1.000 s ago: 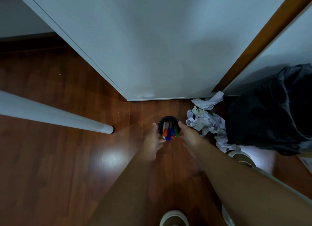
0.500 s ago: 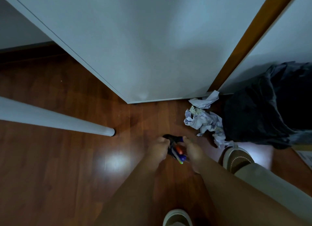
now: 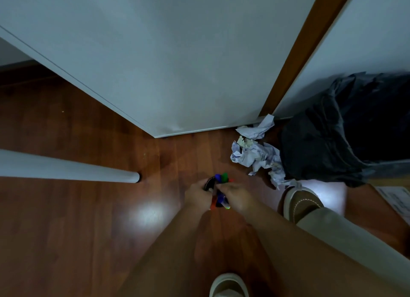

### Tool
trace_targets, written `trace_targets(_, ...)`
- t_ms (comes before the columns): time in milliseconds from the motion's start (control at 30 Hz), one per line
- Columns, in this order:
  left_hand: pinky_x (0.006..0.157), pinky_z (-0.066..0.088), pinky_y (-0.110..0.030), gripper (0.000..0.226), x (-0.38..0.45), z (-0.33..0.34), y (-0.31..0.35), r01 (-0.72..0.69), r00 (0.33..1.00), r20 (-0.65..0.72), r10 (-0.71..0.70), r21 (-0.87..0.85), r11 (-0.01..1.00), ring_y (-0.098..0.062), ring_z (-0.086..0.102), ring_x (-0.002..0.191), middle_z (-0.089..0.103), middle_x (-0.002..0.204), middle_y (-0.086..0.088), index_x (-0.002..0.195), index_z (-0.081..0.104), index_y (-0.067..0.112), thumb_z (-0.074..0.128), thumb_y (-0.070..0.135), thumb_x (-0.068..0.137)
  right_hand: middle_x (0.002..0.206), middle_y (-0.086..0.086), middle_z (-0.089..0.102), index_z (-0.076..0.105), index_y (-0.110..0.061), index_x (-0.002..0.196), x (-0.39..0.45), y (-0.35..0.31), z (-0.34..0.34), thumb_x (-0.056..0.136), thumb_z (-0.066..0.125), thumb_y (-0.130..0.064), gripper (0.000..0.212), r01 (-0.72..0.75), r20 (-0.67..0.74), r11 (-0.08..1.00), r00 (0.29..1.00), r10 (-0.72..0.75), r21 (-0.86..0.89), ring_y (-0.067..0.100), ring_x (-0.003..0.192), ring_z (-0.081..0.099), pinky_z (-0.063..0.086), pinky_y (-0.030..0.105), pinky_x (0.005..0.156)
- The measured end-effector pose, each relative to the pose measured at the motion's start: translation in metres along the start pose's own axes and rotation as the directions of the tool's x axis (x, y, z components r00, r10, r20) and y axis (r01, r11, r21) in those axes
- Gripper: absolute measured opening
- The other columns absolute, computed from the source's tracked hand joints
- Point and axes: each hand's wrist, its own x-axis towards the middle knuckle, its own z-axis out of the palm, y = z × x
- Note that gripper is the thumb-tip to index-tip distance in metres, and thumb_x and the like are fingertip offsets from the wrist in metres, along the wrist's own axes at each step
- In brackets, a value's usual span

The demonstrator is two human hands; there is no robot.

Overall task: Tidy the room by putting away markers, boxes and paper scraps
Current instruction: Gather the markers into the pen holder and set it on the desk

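**Wooden floor, markers on the move**

Dark reddish wooden floor (image 3: 88,230) below, and both hands meet over it. The left hand (image 3: 198,195) grips the small black round marker cup (image 3: 209,183), now lifted and tipped; a second ago it stood upright. The right hand (image 3: 236,197) clamps the coloured markers (image 3: 221,178) spilling out. Crumpled white paper scraps (image 3: 255,157) wait beside the black bin bag (image 3: 332,137).

One head-worn view looks steeply down at the floor (image 3: 77,230).
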Motion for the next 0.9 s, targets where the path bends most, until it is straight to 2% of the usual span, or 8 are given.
trace_targets(133,0.065,0.062,-0.045,0.038,-0.016,-0.013,0.006,0.046,0.999,0.002,-0.046,-0.097,0.994,-0.034,0.071,0.084,0.072,0.100,-0.014,0.113,0.069,0.022,0.057,-0.001,0.086,0.087,-0.005,0.070,0.074,-0.019,0.093,-0.033,0.010,-0.012,0.094,0.054,-0.013,0.020,0.212,-0.153,0.962,0.959,-0.239,-0.174,0.004,0.072,0.061,0.043,0.011,0.060)
trace_targets(267,0.052,0.059,-0.032,0.046,-0.051,-0.030,0.024,0.071,0.997,0.048,-0.063,-0.198,0.978,-0.031,0.068,0.086,0.065,0.107,-0.016,0.122,0.062,0.016,0.047,-0.011,0.088,0.075,-0.007,0.065,0.063,-0.026,0.075,-0.068,0.013,-0.024,0.091,0.056,-0.008,0.024,0.230,-0.267,0.930,0.913,-0.308,-0.287,0.006,0.060,0.057,0.040,0.013,0.051)
trace_targets(400,0.060,0.060,-0.033,0.047,-0.090,-0.042,0.045,0.069,0.990,0.137,-0.032,-0.272,0.960,-0.031,0.071,0.091,0.064,0.120,-0.019,0.129,0.056,0.014,0.055,-0.009,0.088,0.095,-0.007,0.063,0.064,-0.023,0.100,-0.102,0.009,-0.029,0.085,0.063,-0.012,0.019,0.216,-0.289,0.878,0.888,-0.358,-0.427,0.010,0.090,0.060,0.045,0.019,0.079)
trace_targets(500,0.063,0.060,-0.032,0.044,-0.134,-0.050,0.068,0.019,0.977,0.210,0.046,-0.296,0.955,-0.029,0.071,0.090,0.063,0.121,-0.019,0.126,0.058,0.015,0.051,-0.009,0.089,0.116,-0.008,0.064,0.057,-0.034,0.124,-0.127,-0.001,-0.026,0.066,0.073,-0.039,0.061,0.319,-0.182,0.828,0.879,-0.440,-0.461,0.011,0.110,0.060,0.049,0.030,0.096)
trace_targets(600,0.055,0.058,-0.026,0.042,-0.185,-0.064,0.096,-0.065,0.962,0.231,0.144,-0.319,0.946,-0.029,0.071,0.081,0.068,0.113,-0.020,0.117,0.063,0.016,0.045,-0.009,0.089,0.110,-0.015,0.064,0.053,-0.039,0.122,-0.167,-0.028,-0.025,0.057,0.074,-0.046,0.069,0.442,-0.169,0.770,0.808,-0.565,-0.461,0.001,0.104,0.059,0.050,0.025,0.087)
trace_targets(733,0.052,0.057,-0.022,0.035,-0.260,-0.096,0.133,-0.204,0.930,0.216,0.298,-0.371,0.906,-0.021,0.070,0.068,0.073,0.097,-0.013,0.116,0.066,0.016,0.047,-0.002,0.091,0.098,-0.027,0.064,0.054,-0.040,0.118,-0.257,-0.079,-0.025,0.065,0.084,-0.022,0.063,0.629,-0.203,0.680,0.661,-0.723,-0.376,-0.026,0.092,0.054,0.039,-0.001,0.074)
trace_targets(800,0.050,0.055,-0.021,0.032,-0.290,-0.113,0.150,-0.267,0.903,0.209,0.374,-0.409,0.873,-0.015,0.067,0.059,0.072,0.090,-0.009,0.113,0.066,0.022,0.047,0.005,0.094,0.096,-0.023,0.067,0.053,-0.043,0.114,-0.284,-0.097,-0.023,0.064,0.087,-0.018,0.066,0.687,-0.198,0.657,0.629,-0.751,-0.311,-0.021,0.091,0.059,0.044,0.004,0.076)
trace_targets(900,0.056,0.048,-0.023,0.036,-0.330,-0.138,0.167,-0.418,0.869,0.100,0.484,-0.375,0.828,-0.011,0.055,0.060,0.067,0.093,0.000,0.121,0.063,0.030,0.042,0.015,0.097,0.110,-0.020,0.068,0.050,-0.045,0.124,-0.316,-0.121,-0.011,0.063,0.088,-0.031,0.073,0.769,-0.200,0.604,0.571,-0.796,-0.209,-0.006,0.104,0.062,0.051,0.023,0.092)
